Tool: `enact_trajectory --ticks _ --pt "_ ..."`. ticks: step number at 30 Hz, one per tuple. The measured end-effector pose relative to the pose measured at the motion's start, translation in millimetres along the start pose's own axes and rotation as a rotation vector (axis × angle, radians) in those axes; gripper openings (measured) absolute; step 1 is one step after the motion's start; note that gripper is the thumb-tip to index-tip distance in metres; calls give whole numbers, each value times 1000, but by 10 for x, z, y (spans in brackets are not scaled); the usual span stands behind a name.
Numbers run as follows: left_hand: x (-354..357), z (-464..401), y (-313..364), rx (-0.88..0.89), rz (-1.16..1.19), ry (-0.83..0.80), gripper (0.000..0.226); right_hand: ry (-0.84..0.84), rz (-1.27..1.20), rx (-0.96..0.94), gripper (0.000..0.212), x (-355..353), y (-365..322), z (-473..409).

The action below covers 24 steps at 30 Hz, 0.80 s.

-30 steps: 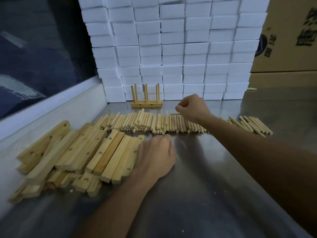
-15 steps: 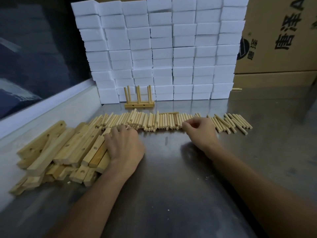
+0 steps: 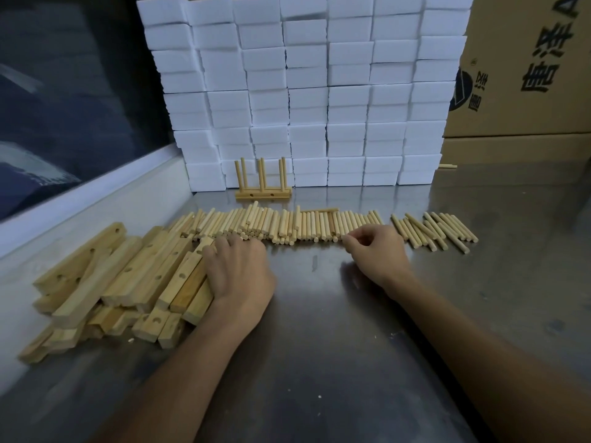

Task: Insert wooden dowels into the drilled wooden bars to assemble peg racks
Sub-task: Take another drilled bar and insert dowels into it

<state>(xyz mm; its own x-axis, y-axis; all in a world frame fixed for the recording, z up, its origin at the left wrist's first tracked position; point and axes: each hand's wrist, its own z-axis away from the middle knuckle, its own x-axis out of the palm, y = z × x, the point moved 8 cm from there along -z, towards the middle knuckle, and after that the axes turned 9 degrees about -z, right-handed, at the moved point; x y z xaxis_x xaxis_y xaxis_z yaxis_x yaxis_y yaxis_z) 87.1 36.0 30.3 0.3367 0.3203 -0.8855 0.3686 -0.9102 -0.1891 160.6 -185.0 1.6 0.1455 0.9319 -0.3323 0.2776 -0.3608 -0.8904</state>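
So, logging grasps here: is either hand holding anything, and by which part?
Right hand pinches a dowel's near end; left hand rests on the bars, hold unclear.

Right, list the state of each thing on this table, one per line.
Left hand: resting on the drilled bars, fingers relaxed.
Right hand: fingers curled, pinching at dowel ends.
Drilled bars: loose pile, holes empty.
Dowels: lying flat in a row.
Peg rack: assembled, dowels upright.
White blocks: stacked.

Cardboard box (image 3: 527, 68): upside-down black Chinese chars + round logo, unreadable.
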Motion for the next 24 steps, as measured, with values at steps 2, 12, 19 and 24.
enact_trajectory --ticks 2,12,19,24 --pt "-20 19 58 35 25 9 25 -1 3 -1 9 4 -2 -5" --pt "21 81 285 214 291 11 23 64 260 -170 18 24 -88 -17" --pt "159 -52 187 -7 1062 -25 40 -17 431 -126 21 156 -58 -74" --pt "457 -24 133 -295 1532 -269 24 50 373 -92 16 168 -81 -295"
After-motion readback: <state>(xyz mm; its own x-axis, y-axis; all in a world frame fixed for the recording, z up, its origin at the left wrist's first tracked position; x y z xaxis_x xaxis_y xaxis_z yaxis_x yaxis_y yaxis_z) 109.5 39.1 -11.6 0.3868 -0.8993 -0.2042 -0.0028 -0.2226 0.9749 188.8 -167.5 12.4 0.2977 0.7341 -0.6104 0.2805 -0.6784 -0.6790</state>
